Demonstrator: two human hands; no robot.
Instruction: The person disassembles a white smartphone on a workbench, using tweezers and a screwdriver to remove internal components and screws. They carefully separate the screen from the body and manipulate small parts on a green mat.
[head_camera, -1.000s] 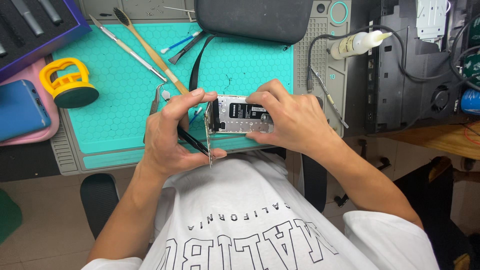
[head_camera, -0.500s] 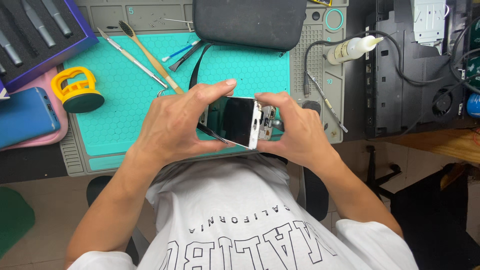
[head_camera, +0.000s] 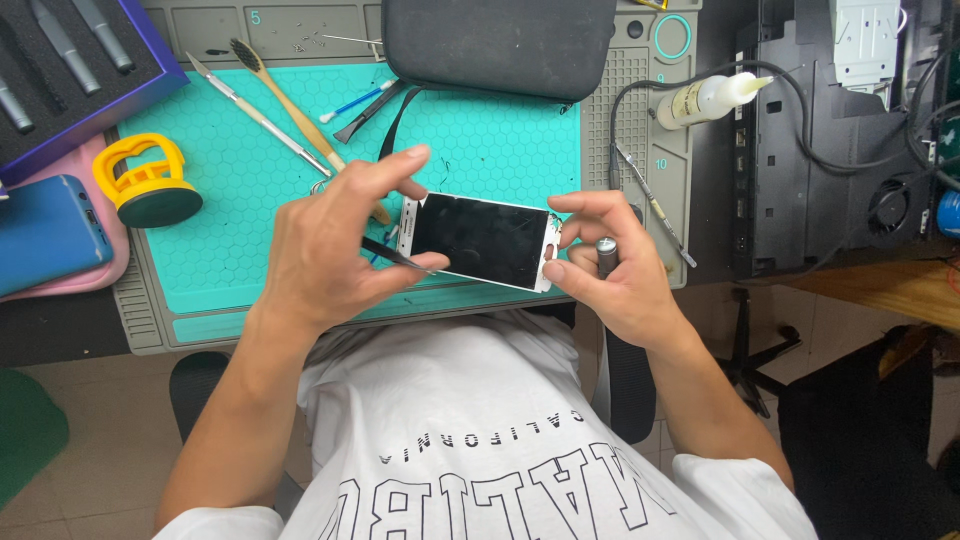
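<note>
Hovering above the near edge of the teal mat (head_camera: 250, 200), a white phone (head_camera: 480, 240) with a dark, cracked screen was held face up between both hands, tilted slightly down toward the right. The left hand (head_camera: 330, 245) clamped its left end: the index finger arched over the top corner, the thumb pressed in from below, and thin black tweezers (head_camera: 395, 255) lay pinched under that thumb against the phone's lower left corner. The right hand (head_camera: 615, 270) closed on the right end, fingertips curled onto the short edge, with a dark cylindrical tool handle (head_camera: 606, 255) tucked in the palm behind them. Both forearms ran up from the body, elbows spread wide, wrists bent inward.

Room around the phone was uneven. To its left the mat lay open as far as a yellow suction cup (head_camera: 148, 185), which sat near the mat's left border, well apart from the left hand. Behind the left hand, a wooden-handled brush (head_camera: 295, 110) and a slim metal spudger (head_camera: 255, 115) lay diagonally, the brush's handle passing just under the raised index finger. A dark grey pouch (head_camera: 500, 45) closed off the far side. Right of the right hand, a thin metal pick (head_camera: 650, 205) lay on the grey tray border (head_camera: 640, 120), near the knuckles, and a small squeeze bottle (head_camera: 710, 98) lay further back. Below the phone, the mat's front edge met the person's white shirt (head_camera: 470, 440).
</note>
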